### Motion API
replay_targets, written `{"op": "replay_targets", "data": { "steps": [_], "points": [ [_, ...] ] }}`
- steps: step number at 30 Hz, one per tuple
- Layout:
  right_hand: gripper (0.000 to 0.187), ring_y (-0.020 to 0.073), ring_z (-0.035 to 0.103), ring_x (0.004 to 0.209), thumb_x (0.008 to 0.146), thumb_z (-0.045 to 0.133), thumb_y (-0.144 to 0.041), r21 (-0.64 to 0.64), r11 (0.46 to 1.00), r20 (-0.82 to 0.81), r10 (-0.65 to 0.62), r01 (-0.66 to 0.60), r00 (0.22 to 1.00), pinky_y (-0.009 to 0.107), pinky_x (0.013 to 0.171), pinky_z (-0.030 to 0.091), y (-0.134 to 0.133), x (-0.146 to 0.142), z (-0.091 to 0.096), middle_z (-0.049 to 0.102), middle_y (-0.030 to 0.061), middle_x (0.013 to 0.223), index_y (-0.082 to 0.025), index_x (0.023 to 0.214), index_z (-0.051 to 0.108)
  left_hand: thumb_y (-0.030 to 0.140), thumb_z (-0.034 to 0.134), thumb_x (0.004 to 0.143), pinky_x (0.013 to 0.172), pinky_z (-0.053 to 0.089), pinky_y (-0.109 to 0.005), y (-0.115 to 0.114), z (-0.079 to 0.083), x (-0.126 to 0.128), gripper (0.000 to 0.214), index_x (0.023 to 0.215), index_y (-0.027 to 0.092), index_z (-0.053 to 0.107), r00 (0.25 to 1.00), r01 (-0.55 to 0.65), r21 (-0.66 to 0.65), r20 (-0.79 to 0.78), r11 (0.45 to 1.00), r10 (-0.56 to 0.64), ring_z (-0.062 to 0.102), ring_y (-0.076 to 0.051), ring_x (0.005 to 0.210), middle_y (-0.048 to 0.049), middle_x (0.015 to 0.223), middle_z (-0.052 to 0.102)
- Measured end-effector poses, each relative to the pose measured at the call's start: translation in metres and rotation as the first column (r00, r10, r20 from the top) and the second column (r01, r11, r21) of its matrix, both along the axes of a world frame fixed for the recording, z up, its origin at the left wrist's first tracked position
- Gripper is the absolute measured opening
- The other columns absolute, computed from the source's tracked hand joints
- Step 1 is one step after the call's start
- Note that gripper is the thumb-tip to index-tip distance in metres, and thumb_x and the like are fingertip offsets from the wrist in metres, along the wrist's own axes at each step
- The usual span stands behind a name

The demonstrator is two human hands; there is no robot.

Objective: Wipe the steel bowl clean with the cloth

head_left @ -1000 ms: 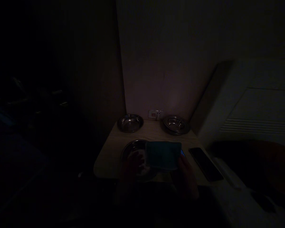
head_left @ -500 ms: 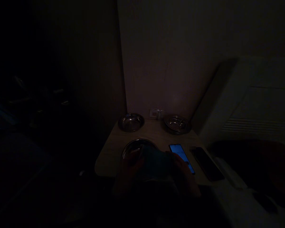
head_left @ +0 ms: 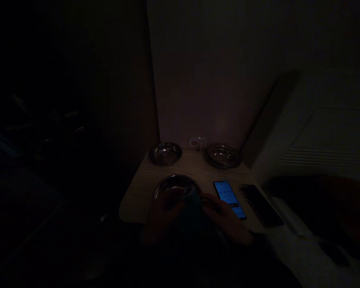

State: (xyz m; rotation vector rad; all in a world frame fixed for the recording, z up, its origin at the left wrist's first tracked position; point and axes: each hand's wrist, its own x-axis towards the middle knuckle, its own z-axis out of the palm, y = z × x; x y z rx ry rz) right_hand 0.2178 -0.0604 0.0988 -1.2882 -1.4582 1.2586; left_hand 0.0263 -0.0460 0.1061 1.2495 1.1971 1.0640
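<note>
Very little light falls on the scene. A dark teal cloth (head_left: 192,212), or something soft like it, is between my two hands. My left hand (head_left: 165,214) has its fingers closed on the cloth's left side, over the near rim of a shiny metal bowl (head_left: 168,185). On the other side, my right hand (head_left: 223,218) grips the cloth, fingers bent toward the left. The fingertips and the cloth's lower part are lost in shadow. What the nearest bowl contains is too dark to make out.
On the small table (head_left: 135,200), a metal bowl (head_left: 165,154) stands at the back left and stacked metal bowls (head_left: 223,156) at the back right. A lit phone (head_left: 229,199) and a dark phone (head_left: 264,206) lie to the right. A socket (head_left: 197,143) is on the wall.
The teal cloth was spread wide between my hands; now it is bunched narrower. My right hand has moved left, closer to my left hand, uncovering more of the lit phone.
</note>
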Motion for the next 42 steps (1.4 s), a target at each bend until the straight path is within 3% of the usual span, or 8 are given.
{"op": "replay_targets", "data": {
  "steps": [4, 9, 13, 16, 19, 22, 31, 42],
  "points": [
    [0.036, 0.0227, 0.062, 0.086, 0.075, 0.060, -0.052, 0.045, 0.994, 0.035, -0.104, 0.102, 0.994, 0.033, 0.076, 0.048, 0.003, -0.008, 0.000, 0.070, 0.0029, 0.088, -0.021, 0.091, 0.068, 0.031, 0.065, 0.070, 0.094, 0.046, -0.036, 0.001, -0.005, 0.000, 0.036, 0.103, 0.016, 0.065, 0.996, 0.024, 0.063, -0.087, 0.998, -0.019, 0.061, -0.023, 0.106, -0.0086, 0.112, 0.067],
    [0.036, 0.0188, 0.059, 0.068, 0.075, 0.060, -0.055, -0.022, 0.978, -0.040, -0.207, 0.206, 0.978, 0.028, 0.059, 0.045, -0.001, -0.013, -0.006, 0.065, -0.0003, 0.072, -0.021, 0.086, 0.063, 0.035, 0.070, 0.065, 0.082, 0.053, -0.037, 0.002, -0.007, -0.001, 0.045, 0.104, 0.014, 0.061, 0.994, -0.100, -0.080, -0.052, 0.992, 0.096, 0.066, -0.025, 0.096, -0.0105, 0.102, 0.071],
    [0.051, 0.0213, 0.063, 0.083, 0.070, 0.070, -0.050, -0.069, 0.990, -0.186, -0.135, 0.124, 0.973, 0.032, 0.071, 0.048, -0.001, -0.011, -0.004, 0.069, 0.0026, 0.091, -0.024, 0.112, 0.059, 0.031, 0.067, 0.067, 0.083, 0.053, -0.036, 0.002, -0.002, -0.003, 0.032, 0.094, 0.015, 0.066, 0.997, -0.044, -0.027, -0.063, 0.999, 0.042, 0.067, -0.025, 0.093, -0.0086, 0.098, 0.072],
    [0.047, 0.0223, 0.062, 0.088, 0.067, 0.072, -0.050, -0.010, 0.986, -0.146, -0.168, 0.168, 0.975, 0.033, 0.075, 0.047, 0.003, -0.006, -0.004, 0.069, 0.0032, 0.094, -0.025, 0.106, 0.065, 0.031, 0.064, 0.071, 0.088, 0.051, -0.035, 0.002, 0.000, -0.002, 0.026, 0.094, 0.017, 0.067, 0.997, 0.030, 0.015, -0.074, 0.999, -0.029, 0.066, -0.024, 0.098, -0.0074, 0.101, 0.072],
    [0.037, 0.0196, 0.059, 0.073, 0.068, 0.069, -0.054, 0.020, 0.967, -0.067, -0.254, 0.255, 0.965, 0.029, 0.064, 0.045, 0.005, -0.003, -0.008, 0.067, 0.0023, 0.079, -0.022, 0.086, 0.070, 0.035, 0.065, 0.072, 0.091, 0.049, -0.039, 0.000, -0.006, -0.001, 0.046, 0.112, 0.015, 0.060, 0.998, -0.004, -0.045, -0.057, 0.999, 0.002, 0.063, -0.025, 0.104, -0.0116, 0.110, 0.069],
    [0.040, 0.0149, 0.052, 0.060, 0.067, 0.071, -0.055, -0.041, 0.946, -0.132, -0.325, 0.322, 0.936, 0.025, 0.052, 0.040, 0.003, -0.004, -0.018, 0.062, -0.0003, 0.066, -0.020, 0.085, 0.068, 0.033, 0.069, 0.067, 0.090, 0.050, -0.040, -0.002, -0.014, -0.002, 0.059, 0.120, 0.014, 0.053, 0.998, 0.064, -0.112, -0.016, 0.992, -0.067, 0.063, -0.026, 0.105, -0.0136, 0.113, 0.067],
    [0.043, 0.0154, 0.055, 0.062, 0.061, 0.074, -0.059, -0.138, 0.958, -0.194, -0.275, 0.251, 0.942, 0.026, 0.056, 0.044, -0.002, 0.008, -0.021, 0.063, 0.0009, 0.065, -0.017, 0.069, 0.070, 0.034, 0.064, 0.073, 0.093, 0.048, -0.035, -0.002, -0.016, -0.019, 0.031, 0.098, 0.016, 0.067, 0.983, 0.004, -0.029, -0.185, 1.000, -0.009, 0.063, -0.024, 0.103, -0.0080, 0.108, 0.070],
    [0.052, 0.0146, 0.063, 0.051, 0.056, 0.081, -0.052, -0.277, 0.924, -0.308, -0.344, 0.262, 0.887, 0.027, 0.051, 0.051, -0.005, 0.013, -0.016, 0.066, 0.0018, 0.076, -0.018, 0.094, 0.068, 0.038, 0.067, 0.067, 0.092, 0.048, -0.038, 0.001, -0.012, -0.027, 0.035, 0.095, 0.017, 0.068, 0.984, -0.059, -0.012, -0.169, 0.998, 0.056, 0.064, -0.026, 0.100, -0.0090, 0.103, 0.071]
  ]
}}
